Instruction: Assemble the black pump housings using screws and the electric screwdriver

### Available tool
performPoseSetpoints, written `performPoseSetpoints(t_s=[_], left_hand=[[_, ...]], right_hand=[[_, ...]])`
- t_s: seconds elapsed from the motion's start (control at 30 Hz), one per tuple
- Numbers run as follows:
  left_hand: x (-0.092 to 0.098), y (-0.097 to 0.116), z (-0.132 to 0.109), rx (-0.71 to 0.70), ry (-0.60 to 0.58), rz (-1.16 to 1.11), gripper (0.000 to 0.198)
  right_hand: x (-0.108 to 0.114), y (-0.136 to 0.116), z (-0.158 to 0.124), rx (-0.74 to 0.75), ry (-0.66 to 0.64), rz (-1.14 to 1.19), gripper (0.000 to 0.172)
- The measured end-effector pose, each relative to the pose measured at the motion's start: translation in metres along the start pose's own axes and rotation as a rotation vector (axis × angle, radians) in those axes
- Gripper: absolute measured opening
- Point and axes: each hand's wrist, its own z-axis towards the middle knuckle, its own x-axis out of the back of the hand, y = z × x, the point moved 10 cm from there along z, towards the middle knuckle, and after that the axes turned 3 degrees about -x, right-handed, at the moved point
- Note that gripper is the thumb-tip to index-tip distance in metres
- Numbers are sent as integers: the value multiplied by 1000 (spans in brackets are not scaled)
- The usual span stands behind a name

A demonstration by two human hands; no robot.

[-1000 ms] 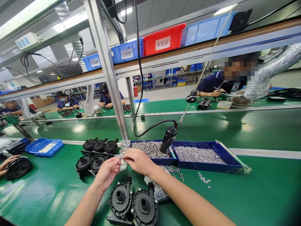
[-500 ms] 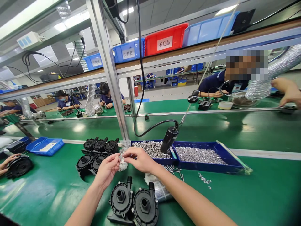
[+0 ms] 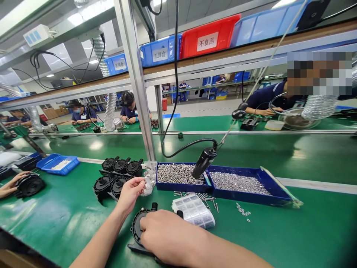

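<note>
Thumb and fingers of my left hand (image 3: 134,190) are closed on the edge of a clear plastic bag (image 3: 150,182) with small, shiny contents. My right hand (image 3: 167,232) is over two black pump housings (image 3: 136,229) at the front of the bench. Its fingers are curled down at the nearer-left housing; whatever they hold is hidden behind the hand. Most of the right-hand housing is covered too. Behind my left hand stand several more black pump housings (image 3: 102,183) in two rows.
A blue tray (image 3: 181,188) holds screws, beside another blue tray (image 3: 240,196) of small nuts or washers. A black power screwdriver (image 3: 204,162) hangs over them. Loose screws, a clear compartment sheet (image 3: 193,210) and scattered rings (image 3: 242,210) lie nearby. A co-worker's hand (image 3: 12,186) is at left.
My right hand has left the plastic bag and moved down toward me, over the front pump housings. My left hand has stayed at the bag. The view has shifted slightly.
</note>
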Motion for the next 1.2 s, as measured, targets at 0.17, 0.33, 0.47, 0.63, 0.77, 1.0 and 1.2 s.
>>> performPoseSetpoints(t_s=[0.17, 0.33, 0.47, 0.63, 0.77, 1.0, 1.2], left_hand=[[1, -1, 1, -11, 2, 38, 62], [5, -2, 3, -46, 15, 90, 65], [5, 2, 3, -91, 15, 149, 61], [1, 5, 1, -133, -17, 203, 59], [-1, 6, -1, -165, -25, 264, 66], [-1, 11, -5, -182, 9, 292, 67], [0, 12, -7, -177, 18, 293, 66]], right_hand=[[-10, -10, 9, -49, 47, -69, 15], [-22, -23, 23, -134, 17, -39, 25], [-11, -28, 19, 0, -29, -12, 26], [28, 75, -8, -288, 10, 79, 16], [31, 192, -51, -799, 54, -34, 25], [-2, 220, -62, -825, -35, -33, 30], [-10, 225, -65, -904, -110, -22, 13]])
